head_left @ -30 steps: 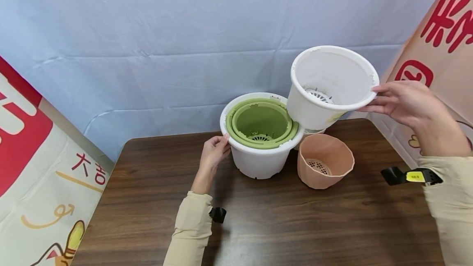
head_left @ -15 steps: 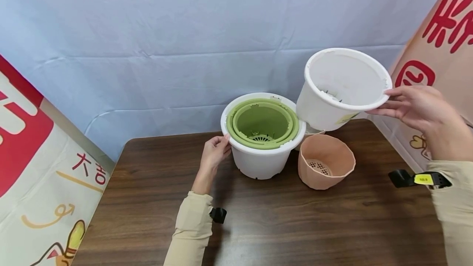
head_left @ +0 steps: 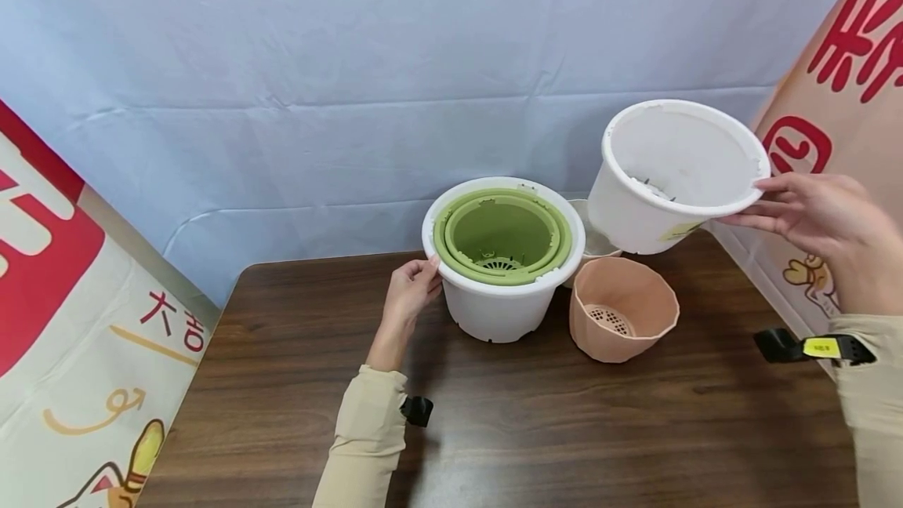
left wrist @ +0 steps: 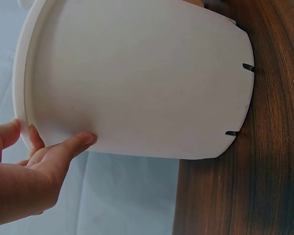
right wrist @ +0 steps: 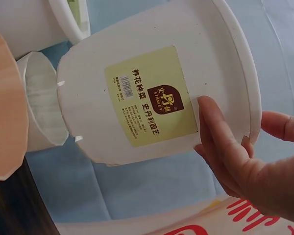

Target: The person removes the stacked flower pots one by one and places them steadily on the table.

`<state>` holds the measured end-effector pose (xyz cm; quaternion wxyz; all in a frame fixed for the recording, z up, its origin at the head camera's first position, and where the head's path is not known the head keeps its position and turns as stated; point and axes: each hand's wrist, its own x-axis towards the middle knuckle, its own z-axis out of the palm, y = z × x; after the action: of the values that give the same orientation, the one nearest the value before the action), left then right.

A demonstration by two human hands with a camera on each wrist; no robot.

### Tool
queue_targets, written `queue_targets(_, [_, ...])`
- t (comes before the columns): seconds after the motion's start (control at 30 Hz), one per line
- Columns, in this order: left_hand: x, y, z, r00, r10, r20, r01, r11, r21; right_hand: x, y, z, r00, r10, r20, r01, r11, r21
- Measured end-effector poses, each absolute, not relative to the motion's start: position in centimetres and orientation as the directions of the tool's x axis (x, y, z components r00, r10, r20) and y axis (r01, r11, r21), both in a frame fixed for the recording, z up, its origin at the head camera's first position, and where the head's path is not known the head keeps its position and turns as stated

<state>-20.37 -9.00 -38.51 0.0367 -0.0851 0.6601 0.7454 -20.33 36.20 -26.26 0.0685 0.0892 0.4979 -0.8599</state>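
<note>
1. The right hand (head_left: pixel 821 214) pinches the rim of a white plastic flowerpot (head_left: pixel 628 206), thumb at the rim's edge and the fingers against the outer wall below it.
2. That flowerpot lies to the left of the right hand, held up over the table's back right corner and tilted, mouth toward the head camera. Its wall bears a pale yellow STANLEY label (right wrist: pixel 152 98), just beside the fingertips in the right wrist view.
3. The left hand (head_left: pixel 411 288) pinches the rim of a second white flowerpot (head_left: pixel 494 316), its thumb on the rim and its fingers beneath; one fingertip meets the outer wall. This pot stands upright on the table, to the right of the left hand, with small notches at its base.
4. Inside the second white flowerpot sit nested green flowerpots (head_left: pixel 497 226), with a slotted base showing at the bottom.
5. Right of this nest, well apart from the left hand, a faceted peach flowerpot (head_left: pixel 649 296) with a perforated base stands upright.
6. Behind the peach one, a pale flowerpot (head_left: pixel 598 246) is partly hidden; whether the two touch, I cannot tell.
7. All the standing pots rest toward the back of a dark wood-grain table (head_left: pixel 282 351), before a light blue cloth (head_left: pixel 317 61).
</note>
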Motion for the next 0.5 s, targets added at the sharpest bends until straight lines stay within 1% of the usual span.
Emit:
queue_targets(0.13, [-20.3,-8.9,-38.5,-0.984,-0.057,-0.171,-0.163,-0.125,0.979,-20.1,36.6,-26.7,-0.972,-0.012,-0.234,0.207,-0.507,-0.837])
queue_targets(0.27, [-20.3,-8.9,-38.4,-0.984,-0.059,-0.171,-0.162,-0.128,0.978,-19.9,36.8,-27.1,-0.975,0.023,-0.219,0.185,-0.454,-0.872])
queue_targets(0.5, [-20.3,-8.9,-38.4,-0.982,-0.062,-0.180,-0.170,-0.133,0.976,-19.9,37.5,-27.6,-0.976,0.023,-0.216,0.178,-0.490,-0.853])
